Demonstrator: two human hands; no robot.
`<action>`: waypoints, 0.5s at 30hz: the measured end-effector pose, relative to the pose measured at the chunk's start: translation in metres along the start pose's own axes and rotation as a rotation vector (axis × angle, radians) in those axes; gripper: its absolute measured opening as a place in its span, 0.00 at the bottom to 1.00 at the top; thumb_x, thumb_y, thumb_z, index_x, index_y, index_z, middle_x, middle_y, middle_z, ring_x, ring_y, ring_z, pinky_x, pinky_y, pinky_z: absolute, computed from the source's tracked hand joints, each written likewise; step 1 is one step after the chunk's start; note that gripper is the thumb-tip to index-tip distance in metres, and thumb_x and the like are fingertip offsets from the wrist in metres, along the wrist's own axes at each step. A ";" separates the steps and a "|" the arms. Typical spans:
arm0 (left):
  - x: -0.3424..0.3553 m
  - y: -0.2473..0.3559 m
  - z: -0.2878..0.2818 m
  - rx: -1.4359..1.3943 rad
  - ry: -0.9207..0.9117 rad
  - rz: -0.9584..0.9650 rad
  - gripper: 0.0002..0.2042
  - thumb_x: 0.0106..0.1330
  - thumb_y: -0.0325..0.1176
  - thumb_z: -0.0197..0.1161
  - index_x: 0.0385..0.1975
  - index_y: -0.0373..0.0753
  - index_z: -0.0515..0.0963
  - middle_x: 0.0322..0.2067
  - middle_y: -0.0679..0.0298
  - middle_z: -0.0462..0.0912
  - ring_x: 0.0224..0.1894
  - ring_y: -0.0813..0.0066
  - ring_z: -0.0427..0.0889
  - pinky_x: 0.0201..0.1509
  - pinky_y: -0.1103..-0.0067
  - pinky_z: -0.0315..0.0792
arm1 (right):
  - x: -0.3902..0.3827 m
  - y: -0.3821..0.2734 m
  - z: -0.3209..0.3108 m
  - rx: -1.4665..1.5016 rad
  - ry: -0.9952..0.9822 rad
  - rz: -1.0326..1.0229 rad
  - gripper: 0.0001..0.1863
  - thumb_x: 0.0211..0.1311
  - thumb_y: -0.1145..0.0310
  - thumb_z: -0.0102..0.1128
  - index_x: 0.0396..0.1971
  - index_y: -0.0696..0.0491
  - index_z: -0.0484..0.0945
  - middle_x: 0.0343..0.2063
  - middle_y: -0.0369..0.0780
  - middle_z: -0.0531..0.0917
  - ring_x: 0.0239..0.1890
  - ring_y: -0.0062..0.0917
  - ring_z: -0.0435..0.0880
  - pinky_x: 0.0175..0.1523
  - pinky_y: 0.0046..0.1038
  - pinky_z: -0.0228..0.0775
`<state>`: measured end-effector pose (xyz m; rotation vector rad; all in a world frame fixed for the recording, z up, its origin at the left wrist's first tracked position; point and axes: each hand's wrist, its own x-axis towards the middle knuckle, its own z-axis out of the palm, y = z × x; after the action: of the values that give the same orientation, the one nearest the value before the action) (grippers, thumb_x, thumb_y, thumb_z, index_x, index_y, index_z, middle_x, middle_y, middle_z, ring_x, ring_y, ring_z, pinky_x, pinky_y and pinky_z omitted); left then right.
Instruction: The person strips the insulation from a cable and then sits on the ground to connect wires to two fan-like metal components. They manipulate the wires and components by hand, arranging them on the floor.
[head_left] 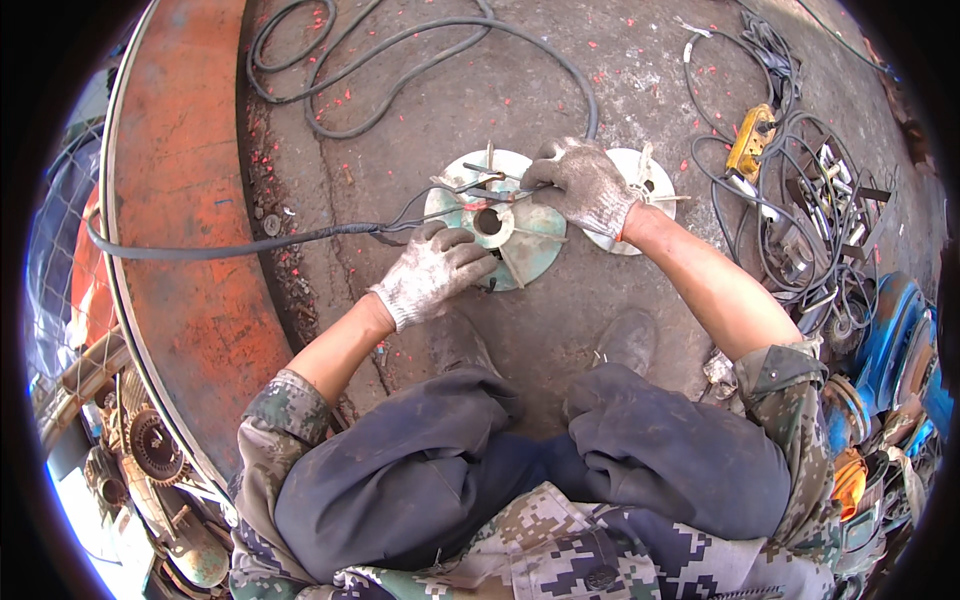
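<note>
Two pale green round metal discs with raised ribs lie on the ground ahead of me. The nearer ribbed disc has a centre hole; the other disc is partly behind my right hand. My right hand, in a dirty knit glove, is closed, pinching electrical wires above the nearer disc. From the left, a black cable splits into thin wires that reach this spot. My left hand, also gloved, has its fingers bent but apart at that disc's left edge, just below the split. Its fingertips partly hide the rim.
A thick dark cable loops over the ground and runs behind my right hand. An orange-red steel beam curves along the left. On the right lie a yellow power strip, tangled cords, metal scraps and blue machine parts.
</note>
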<state>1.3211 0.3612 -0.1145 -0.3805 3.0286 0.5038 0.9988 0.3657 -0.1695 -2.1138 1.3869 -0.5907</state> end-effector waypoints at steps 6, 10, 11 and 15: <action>-0.007 -0.003 0.031 0.087 -0.176 0.074 0.22 0.62 0.37 0.72 0.58 0.55 0.84 0.52 0.71 0.85 0.59 0.62 0.82 0.67 0.56 0.74 | -0.003 -0.005 0.004 -0.066 0.058 0.018 0.10 0.61 0.59 0.75 0.41 0.43 0.93 0.40 0.37 0.88 0.50 0.39 0.86 0.57 0.43 0.76; 0.011 0.001 0.013 -0.192 -0.083 -0.157 0.22 0.63 0.34 0.75 0.58 0.51 0.84 0.47 0.63 0.85 0.54 0.56 0.83 0.63 0.56 0.76 | -0.007 -0.005 0.001 -0.022 0.043 0.025 0.11 0.63 0.58 0.74 0.43 0.43 0.93 0.40 0.39 0.89 0.50 0.40 0.87 0.57 0.44 0.77; 0.017 0.002 0.009 -0.289 -0.034 -0.255 0.22 0.63 0.33 0.76 0.58 0.49 0.85 0.47 0.61 0.85 0.53 0.53 0.84 0.62 0.56 0.76 | -0.009 -0.005 -0.002 0.010 -0.002 0.057 0.11 0.65 0.58 0.73 0.45 0.43 0.93 0.41 0.40 0.90 0.51 0.41 0.88 0.58 0.44 0.78; 0.026 -0.004 0.002 -0.405 0.251 -0.389 0.18 0.67 0.29 0.75 0.56 0.39 0.84 0.55 0.48 0.82 0.52 0.42 0.84 0.61 0.56 0.78 | -0.005 -0.007 -0.002 0.179 -0.084 0.150 0.12 0.69 0.57 0.70 0.46 0.44 0.93 0.44 0.41 0.93 0.52 0.40 0.91 0.58 0.42 0.80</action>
<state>1.2968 0.3518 -0.1195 -1.1004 2.9373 1.1028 1.0010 0.3722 -0.1637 -1.8546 1.3779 -0.5385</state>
